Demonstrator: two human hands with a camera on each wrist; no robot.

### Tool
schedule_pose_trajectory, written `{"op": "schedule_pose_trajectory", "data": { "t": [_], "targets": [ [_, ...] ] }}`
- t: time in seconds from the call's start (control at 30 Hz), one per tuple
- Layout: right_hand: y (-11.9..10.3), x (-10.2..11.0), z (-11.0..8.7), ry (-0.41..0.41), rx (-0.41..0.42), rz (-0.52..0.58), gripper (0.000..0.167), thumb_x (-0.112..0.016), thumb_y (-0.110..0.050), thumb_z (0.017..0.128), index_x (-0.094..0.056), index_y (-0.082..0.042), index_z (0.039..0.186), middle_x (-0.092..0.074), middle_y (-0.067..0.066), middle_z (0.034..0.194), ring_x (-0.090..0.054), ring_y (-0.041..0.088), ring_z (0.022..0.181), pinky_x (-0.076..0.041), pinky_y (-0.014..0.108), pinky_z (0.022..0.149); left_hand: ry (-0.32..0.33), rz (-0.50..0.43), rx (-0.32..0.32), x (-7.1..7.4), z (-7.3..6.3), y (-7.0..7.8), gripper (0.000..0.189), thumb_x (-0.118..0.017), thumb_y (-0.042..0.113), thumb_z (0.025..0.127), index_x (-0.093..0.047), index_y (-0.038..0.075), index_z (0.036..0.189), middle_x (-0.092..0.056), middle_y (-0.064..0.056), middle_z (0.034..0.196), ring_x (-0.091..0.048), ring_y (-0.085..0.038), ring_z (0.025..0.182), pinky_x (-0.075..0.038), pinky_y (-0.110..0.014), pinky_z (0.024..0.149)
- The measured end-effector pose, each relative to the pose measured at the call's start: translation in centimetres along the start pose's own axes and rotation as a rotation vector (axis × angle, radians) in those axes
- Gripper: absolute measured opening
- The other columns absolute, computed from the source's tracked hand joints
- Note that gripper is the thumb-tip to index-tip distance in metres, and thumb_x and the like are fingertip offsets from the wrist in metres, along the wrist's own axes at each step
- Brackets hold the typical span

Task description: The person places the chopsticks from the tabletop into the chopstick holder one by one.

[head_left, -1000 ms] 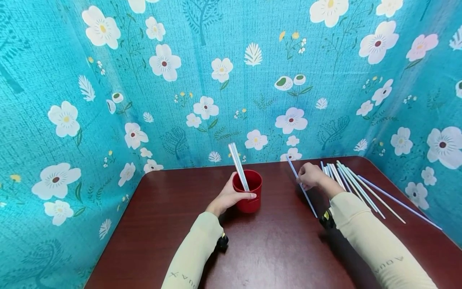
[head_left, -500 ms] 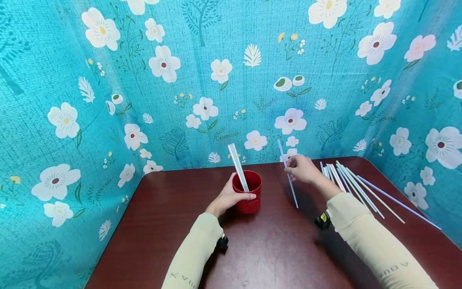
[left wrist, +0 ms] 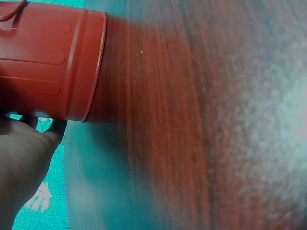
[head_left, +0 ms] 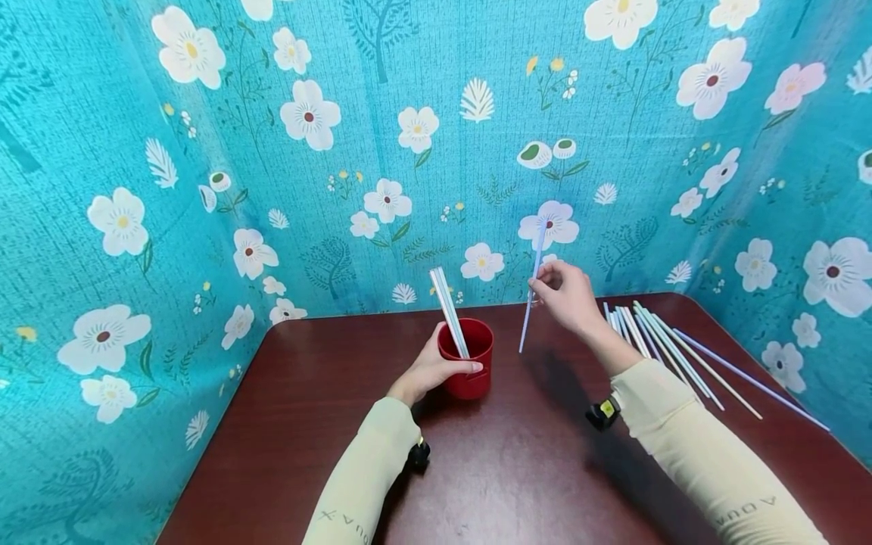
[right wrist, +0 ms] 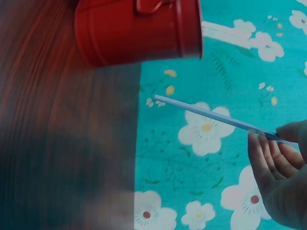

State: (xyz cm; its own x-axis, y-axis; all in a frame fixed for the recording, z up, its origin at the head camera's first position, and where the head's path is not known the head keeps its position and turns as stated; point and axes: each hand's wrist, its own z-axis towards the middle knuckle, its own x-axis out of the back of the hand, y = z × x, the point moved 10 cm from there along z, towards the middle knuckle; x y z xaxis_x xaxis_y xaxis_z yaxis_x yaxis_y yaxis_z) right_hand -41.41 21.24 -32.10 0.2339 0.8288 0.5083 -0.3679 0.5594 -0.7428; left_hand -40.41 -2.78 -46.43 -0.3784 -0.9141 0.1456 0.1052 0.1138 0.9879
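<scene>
A red cup (head_left: 470, 384) stands upright on the table, with a few pale straws (head_left: 450, 314) leaning out of its left side. My left hand (head_left: 436, 369) grips the cup from the left, thumb across its front. My right hand (head_left: 568, 297) pinches a single blue straw (head_left: 535, 276) between thumb and fingers, to the right of the cup. That straw is raised and nearly upright, its lower end level with the cup's rim in the head view. In the right wrist view the blue straw (right wrist: 206, 113) points toward the red cup (right wrist: 139, 36).
Several loose straws (head_left: 671, 352) in white, green and blue lie fanned on the right of the dark red-brown table (head_left: 518, 462). A blue flowered cloth (head_left: 422, 166) hangs behind the table and along both sides.
My right hand has lifted the blue straw off the table, moved it left and up, and turned it closer to upright. The left hand and cup have stayed in place.
</scene>
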Motion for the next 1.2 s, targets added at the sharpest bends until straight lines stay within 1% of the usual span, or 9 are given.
{"op": "schedule_pose_trajectory", "data": {
  "t": [0.2,0.4,0.5,0.6,0.73,0.83,1.0,1.1,1.2],
  "targets": [
    [-2.3,0.5,0.1,0.067,0.044,0.089,0.018,-0.067,-0.021,0.1,-0.066,-0.003,0.104,-0.071,0.014,0.089,-0.071,0.026,0.074,-0.057,0.026,0.062,0.001,0.008,-0.008,0.1,0.1,0.4,0.084,-0.091,0.023,0.076,-0.041,0.029,0.143,-0.055,0.005,0.139,-0.049,-0.023,0.131,-0.059,-0.044,0.089],
    [-4.2,0.3,0.2,0.078,0.07,0.216,0.02,-0.068,-0.018,0.1,-0.064,0.001,0.105,-0.07,0.023,0.092,-0.072,0.03,0.072,-0.06,0.029,0.066,-0.001,0.005,-0.014,0.1,0.3,0.5,0.083,-0.091,0.024,0.076,-0.041,0.029,0.143,-0.055,0.005,0.139,-0.049,-0.024,0.131,-0.059,-0.044,0.089],
    [-5.0,0.0,0.3,0.076,0.086,0.248,0.022,-0.068,-0.016,0.1,-0.063,0.004,0.106,-0.07,0.027,0.094,-0.072,0.028,0.071,-0.061,0.028,0.067,-0.002,0.007,-0.021,0.2,0.4,0.5,0.084,-0.091,0.025,0.075,-0.042,0.031,0.142,-0.056,0.006,0.139,-0.049,-0.023,0.131,-0.058,-0.044,0.089],
    [-5.5,-0.5,0.3,0.063,0.093,0.23,0.022,-0.066,-0.014,0.1,-0.062,0.005,0.109,-0.07,0.028,0.096,-0.073,0.029,0.072,-0.06,0.027,0.068,0.001,0.006,-0.021,0.2,0.5,0.4,0.084,-0.092,0.025,0.075,-0.042,0.031,0.142,-0.056,0.006,0.138,-0.05,-0.023,0.131,-0.058,-0.044,0.09],
    [-5.3,-1.5,0.3,0.036,0.098,0.191,0.021,-0.064,-0.009,0.101,-0.062,0.01,0.11,-0.069,0.03,0.097,-0.072,0.04,0.077,-0.062,0.037,0.071,0.003,0.003,-0.019,0.2,0.5,0.3,0.084,-0.092,0.026,0.075,-0.041,0.029,0.143,-0.056,0.005,0.139,-0.05,-0.023,0.131,-0.058,-0.044,0.09],
    [-4.7,-2.1,0.3,0.022,0.103,0.171,0.02,-0.065,-0.008,0.101,-0.063,0.009,0.109,-0.071,0.028,0.096,-0.071,0.044,0.079,-0.061,0.035,0.07,0.005,0.002,-0.011,0.1,0.4,0.2,0.085,-0.092,0.027,0.075,-0.041,0.029,0.144,-0.055,0.005,0.139,-0.049,-0.023,0.131,-0.058,-0.044,0.09],
    [-3.8,-3.1,-0.1,-0.006,0.098,0.176,0.019,-0.068,-0.013,0.1,-0.064,0.004,0.105,-0.072,0.023,0.092,-0.072,0.038,0.077,-0.058,0.022,0.066,0.009,0.005,0.005,0.1,0.2,-0.1,0.086,-0.092,0.028,0.074,-0.041,0.03,0.143,-0.056,0.006,0.139,-0.049,-0.022,0.131,-0.058,-0.043,0.09],
    [-3.5,-3.9,-0.4,-0.034,0.103,0.185,0.018,-0.068,-0.013,0.099,-0.063,0.003,0.104,-0.073,0.022,0.091,-0.072,0.037,0.075,-0.06,0.027,0.066,0.01,0.003,0.001,0.1,0.2,-0.1,0.086,-0.092,0.027,0.074,-0.041,0.029,0.144,-0.055,0.006,0.139,-0.049,-0.022,0.131,-0.058,-0.043,0.091],
    [-3.0,-4.8,-0.7,-0.059,0.102,0.149,0.015,-0.069,-0.014,0.099,-0.064,0.0,0.103,-0.073,0.02,0.09,-0.072,0.031,0.073,-0.06,0.03,0.066,0.009,0.001,-0.007,0.1,0.2,0.1,0.087,-0.092,0.025,0.075,-0.04,0.027,0.145,-0.055,0.004,0.14,-0.049,-0.022,0.13,-0.057,-0.044,0.092]
  ]
}}
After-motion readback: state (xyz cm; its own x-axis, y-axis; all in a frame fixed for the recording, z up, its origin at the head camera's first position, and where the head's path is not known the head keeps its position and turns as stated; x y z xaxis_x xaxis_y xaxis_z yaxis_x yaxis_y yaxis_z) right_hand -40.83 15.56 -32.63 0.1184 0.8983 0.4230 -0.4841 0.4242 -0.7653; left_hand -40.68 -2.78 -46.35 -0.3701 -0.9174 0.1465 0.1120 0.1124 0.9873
